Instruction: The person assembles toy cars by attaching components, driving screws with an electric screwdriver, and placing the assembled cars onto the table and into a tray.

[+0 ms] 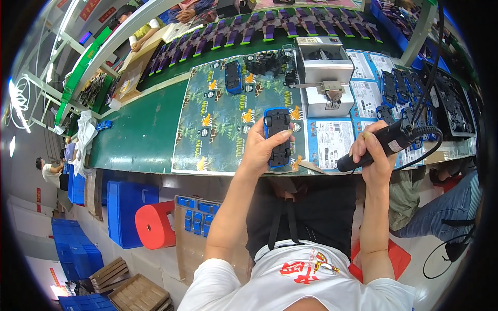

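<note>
My left hand (263,146) is closed round a blue toy car (277,136), its black underside and wheels facing up, with the thumb lying across the middle. In my right hand (374,154) is a black electric screwdriver (383,144), tilted with its tip end down toward the left, apart from the car. A coiled cable (426,132) runs from its upper end. Farther back on the patterned sheet (212,124) lies another blue toy car (233,78), also underside up, beside a pile of small black parts (268,64).
A silver screw feeder (328,78) stands behind my hands. Several blue-and-black car pieces (402,88) lie to the right, near a black tray (450,103). Purple-and-green items (268,32) line a belt at the back. A red stool (155,224) and blue bin (129,212) stand below left.
</note>
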The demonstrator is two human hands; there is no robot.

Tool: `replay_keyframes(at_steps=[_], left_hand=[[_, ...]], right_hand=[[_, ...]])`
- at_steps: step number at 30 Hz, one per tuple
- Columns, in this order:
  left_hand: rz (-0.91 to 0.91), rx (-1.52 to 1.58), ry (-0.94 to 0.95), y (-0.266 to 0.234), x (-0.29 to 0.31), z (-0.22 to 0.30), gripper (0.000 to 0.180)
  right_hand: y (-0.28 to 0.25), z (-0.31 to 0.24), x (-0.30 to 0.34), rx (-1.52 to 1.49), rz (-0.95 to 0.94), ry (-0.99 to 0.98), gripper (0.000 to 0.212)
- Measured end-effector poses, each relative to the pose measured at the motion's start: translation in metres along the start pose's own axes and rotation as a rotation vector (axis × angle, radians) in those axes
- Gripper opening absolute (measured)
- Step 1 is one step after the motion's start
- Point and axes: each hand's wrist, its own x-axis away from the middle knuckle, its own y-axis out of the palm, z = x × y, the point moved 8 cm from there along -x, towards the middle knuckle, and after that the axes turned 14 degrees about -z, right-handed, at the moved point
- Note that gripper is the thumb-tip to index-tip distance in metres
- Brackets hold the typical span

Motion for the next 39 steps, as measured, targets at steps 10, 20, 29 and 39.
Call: replay_keyframes(at_steps=[10, 20, 29, 39], left_hand=[[-0.364, -1.985, 0.211, -0.003, 0.002, 0.021, 0.089], [0.300, -2.201, -0.203, -0.213, 0.122, 0.134, 0.099], [0.860, -1.968, 0.008, -0.256, 0.187, 0.153, 0.075], [-0.053, -1.331, 0.601, 0.043, 0.076, 0.019, 0.033]], right_hand=[[-0.020, 0.013, 0.003, -0.018, -0.011, 0.047, 0.012], [-0.029, 0.015, -0.007, 0.056, -0.087, 0.021, 0.014], [-0.018, 0.021, -0.011, 0.052, -0.146, 0.006, 0.015], [-0.013, -0.031, 0.014, -0.077, -0.193, 0.014, 0.033]])
